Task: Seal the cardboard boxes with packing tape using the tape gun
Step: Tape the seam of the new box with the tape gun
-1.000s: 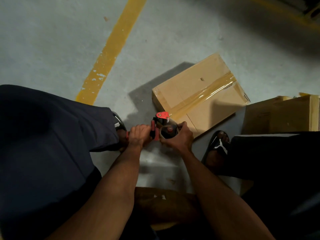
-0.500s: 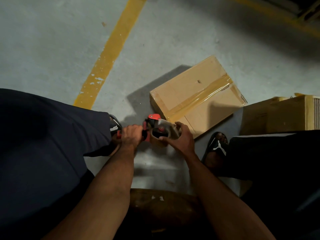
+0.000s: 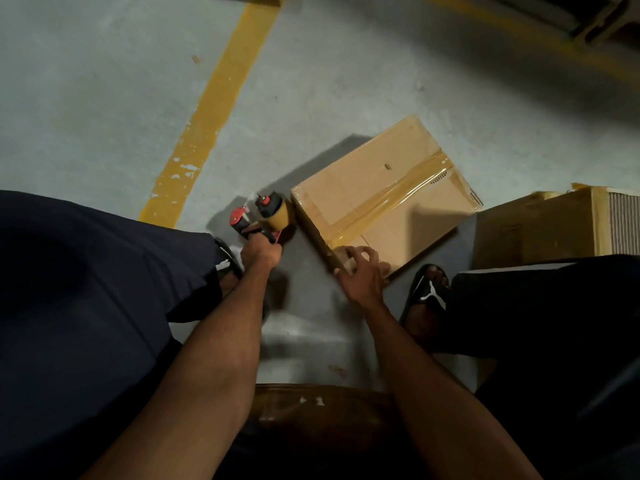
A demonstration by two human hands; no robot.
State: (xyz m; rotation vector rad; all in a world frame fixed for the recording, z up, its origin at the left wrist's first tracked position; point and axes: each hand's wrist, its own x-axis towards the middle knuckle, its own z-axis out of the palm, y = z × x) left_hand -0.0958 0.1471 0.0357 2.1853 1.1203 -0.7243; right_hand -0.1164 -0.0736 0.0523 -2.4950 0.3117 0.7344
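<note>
A brown cardboard box (image 3: 367, 188) lies on the concrete floor with a strip of clear tape running across its top. My left hand (image 3: 260, 251) grips the handle of the red and black tape gun (image 3: 265, 216), whose tape roll stands just left of the box's near left corner. My right hand (image 3: 363, 273) rests with spread fingers on the box's near corner, where the tape strip ends.
A second cardboard box (image 3: 540, 225) stands at the right edge. My knees in dark shorts flank the scene, with black sandals (image 3: 427, 294) on my feet. A yellow painted line (image 3: 214, 112) crosses the floor. A brown wooden stool (image 3: 325, 410) is under me.
My right hand has let go of the tape roll and moved right onto the box corner. My left hand has swung the tape gun up and to the left of the box.
</note>
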